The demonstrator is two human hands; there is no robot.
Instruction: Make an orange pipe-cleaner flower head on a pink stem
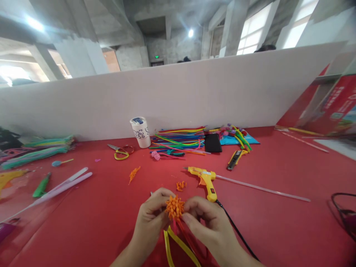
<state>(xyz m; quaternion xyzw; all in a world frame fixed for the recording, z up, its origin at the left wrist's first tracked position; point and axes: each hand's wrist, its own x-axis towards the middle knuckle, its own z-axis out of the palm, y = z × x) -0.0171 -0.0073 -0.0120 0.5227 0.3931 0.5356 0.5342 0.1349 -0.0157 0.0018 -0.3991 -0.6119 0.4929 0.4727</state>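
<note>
An orange spiky flower (175, 208) sits between my two hands, low in the middle of the head view. My left hand (154, 213) pinches it from the left side. On the other side, my right hand (207, 218) has thumb and fingertips closed at its petals. A pink stem shows under the flower. Below hang yellow strips (182, 244) and a red one, whose kind I cannot make out. Just beyond the hands lie small orange pieces (181, 185), and another orange twisted piece (134, 175) is farther left.
A yellow glue gun (204, 178) with a long glue stick (264, 189) lies right, its black cord running forward. Behind are scissors (121, 154), a white cup (141, 133), pipe cleaners (178, 139) and a utility knife (235, 159). A pale partition (178, 96) bounds the red table (97, 215).
</note>
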